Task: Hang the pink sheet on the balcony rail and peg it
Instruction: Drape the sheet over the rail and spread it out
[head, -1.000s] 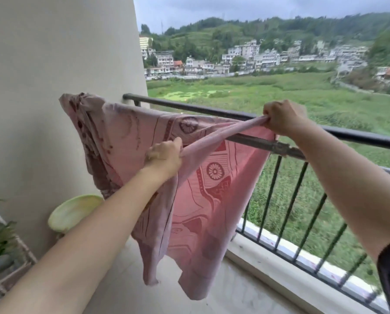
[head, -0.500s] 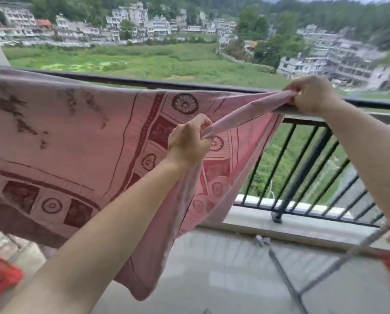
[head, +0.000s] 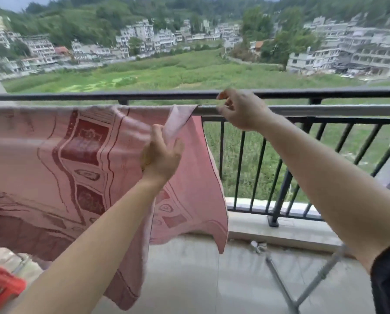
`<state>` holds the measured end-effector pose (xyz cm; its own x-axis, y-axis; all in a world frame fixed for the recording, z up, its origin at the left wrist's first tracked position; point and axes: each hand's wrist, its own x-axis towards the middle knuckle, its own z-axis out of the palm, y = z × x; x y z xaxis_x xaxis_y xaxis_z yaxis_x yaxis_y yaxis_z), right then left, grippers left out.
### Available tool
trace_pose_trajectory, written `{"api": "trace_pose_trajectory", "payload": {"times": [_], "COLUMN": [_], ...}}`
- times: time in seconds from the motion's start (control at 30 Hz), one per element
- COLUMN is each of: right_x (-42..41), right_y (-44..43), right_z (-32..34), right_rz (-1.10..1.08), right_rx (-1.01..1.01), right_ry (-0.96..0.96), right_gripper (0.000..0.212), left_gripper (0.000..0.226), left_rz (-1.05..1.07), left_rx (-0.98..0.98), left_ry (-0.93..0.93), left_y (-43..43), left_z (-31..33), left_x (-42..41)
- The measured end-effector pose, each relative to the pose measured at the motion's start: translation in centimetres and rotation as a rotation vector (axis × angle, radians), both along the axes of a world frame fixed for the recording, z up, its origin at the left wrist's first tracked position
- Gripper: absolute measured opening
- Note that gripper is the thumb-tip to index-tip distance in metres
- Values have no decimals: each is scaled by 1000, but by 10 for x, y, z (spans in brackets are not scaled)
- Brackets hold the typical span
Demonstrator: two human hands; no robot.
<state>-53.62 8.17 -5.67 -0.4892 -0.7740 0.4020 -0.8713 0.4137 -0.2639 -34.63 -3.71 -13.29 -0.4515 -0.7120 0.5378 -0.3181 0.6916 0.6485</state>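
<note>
Pink patterned fabric sheet (head: 53, 166) draped over grey metal balcony rail (head: 325, 109).
Left hand (head: 161, 156) pinches its folded edge; right hand (head: 241, 111), fingers loosely curled, sits at the rail beside the corner.

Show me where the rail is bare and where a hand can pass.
The grey rail is bare from the right hand to the frame's right edge. Leftward it is crowded: the pink sheet covers the rail, its corner fold in the left hand. Floor tiles between sheet and metal rack are bare.
</note>
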Motion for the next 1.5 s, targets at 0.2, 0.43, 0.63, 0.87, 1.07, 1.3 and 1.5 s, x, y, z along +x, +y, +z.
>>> {"api": "trace_pose_trajectory", "payload": {"times": [0.2, 0.43, 0.63, 0.87, 1.07, 1.3, 1.5], "right_x": [-27, -4, -16, -69, -104, -122, -141], "right_y": [2, -23, -6, 87, 192, 247, 270], "right_z": [-18, 1, 35, 40, 16, 17, 26], "right_rz": [87, 346, 245, 55, -145, -202, -141], "right_rx": [17, 27, -132, 3, 66, 46, -63], "right_ry": [324, 206, 341, 446, 388, 373, 365], "right_gripper": [61, 67, 21, 19, 20, 20, 27], "left_gripper": [11, 33, 19, 14, 17, 18, 18], "left_rz": [296, 359, 354, 219, 13, -108, -18], "left_rx": [-158, -546, -659, -503, -473, -381, -445], "left_ry": [107, 40, 43, 26, 92, 176, 252], "left_y": [26, 63, 87, 132, 207, 258, 291], "left_z": [20, 62, 86, 54, 16, 5, 37], "left_x": [-29, -24, -1, -40, -108, -129, -138]}}
